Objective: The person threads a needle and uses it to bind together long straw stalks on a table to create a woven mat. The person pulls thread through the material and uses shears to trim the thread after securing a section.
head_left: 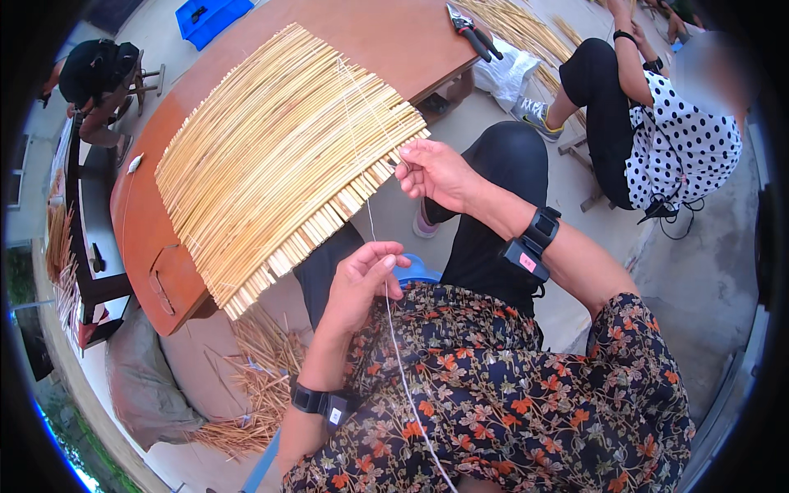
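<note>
A mat of pale straw-coloured reeds (pixel 288 156) rests on the brown table, its near edge overhanging toward my lap. White thread (pixel 397 349) runs from that edge past my left hand and down over my lap; more thread crosses the mat's right part. My left hand (pixel 366 279), below the near edge, has curled fingers with the thread passing between them. My right hand (pixel 436 172) is pinched at the mat's right corner; what lies between thumb and fingertips is too small to make out.
On the brown table (pixel 386 37) lie red-handled pruning shears (pixel 474 34) and a pair of glasses (pixel 160 279). A blue crate (pixel 209 20) stands beyond. Loose reeds (pixel 263 361) cover the floor at left. Another person (pixel 682 140) sits at right, and one bends at far left.
</note>
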Available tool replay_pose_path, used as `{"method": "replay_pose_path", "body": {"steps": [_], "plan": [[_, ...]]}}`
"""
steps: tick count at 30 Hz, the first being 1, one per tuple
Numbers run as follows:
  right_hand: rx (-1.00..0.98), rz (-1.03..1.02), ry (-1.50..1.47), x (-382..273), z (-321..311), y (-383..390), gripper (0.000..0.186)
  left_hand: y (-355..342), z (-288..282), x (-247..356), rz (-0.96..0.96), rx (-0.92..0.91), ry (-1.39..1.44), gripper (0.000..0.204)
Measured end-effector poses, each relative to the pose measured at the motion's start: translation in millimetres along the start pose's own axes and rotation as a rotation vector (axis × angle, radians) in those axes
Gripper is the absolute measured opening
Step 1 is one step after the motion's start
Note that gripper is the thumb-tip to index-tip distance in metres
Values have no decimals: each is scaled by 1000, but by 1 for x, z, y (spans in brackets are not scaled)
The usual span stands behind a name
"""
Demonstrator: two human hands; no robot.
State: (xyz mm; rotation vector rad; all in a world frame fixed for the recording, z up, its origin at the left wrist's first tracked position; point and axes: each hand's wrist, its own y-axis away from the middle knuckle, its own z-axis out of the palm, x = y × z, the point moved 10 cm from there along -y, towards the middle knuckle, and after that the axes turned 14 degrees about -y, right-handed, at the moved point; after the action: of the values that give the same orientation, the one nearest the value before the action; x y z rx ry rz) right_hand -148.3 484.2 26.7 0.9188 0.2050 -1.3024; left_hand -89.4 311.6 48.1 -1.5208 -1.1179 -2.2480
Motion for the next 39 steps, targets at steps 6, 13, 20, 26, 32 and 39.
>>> {"method": "replay_pose_path", "body": {"steps": [6, 13, 20, 26, 32, 39], "plan": [[70, 21, 318, 21, 6, 17, 24, 17, -4, 12, -36, -36, 64, 24], [-200, -47, 1263, 24, 30, 55, 28, 56, -95, 17, -1, 456, -5, 27], [38, -363, 1079, -81, 38, 21, 20, 95, -212, 52, -32, 934, -439, 35], [129, -690, 1155, -134, 52, -58, 21, 19, -158, 114, 210, 753, -873, 36], [269, -739, 1208, -150, 49, -89, 23, -34, -52, 97, 206, 359, -409, 25], [288, -786, 1088, -166, 47, -125, 25, -7, 19, -2, -181, -149, -303, 27]]}}
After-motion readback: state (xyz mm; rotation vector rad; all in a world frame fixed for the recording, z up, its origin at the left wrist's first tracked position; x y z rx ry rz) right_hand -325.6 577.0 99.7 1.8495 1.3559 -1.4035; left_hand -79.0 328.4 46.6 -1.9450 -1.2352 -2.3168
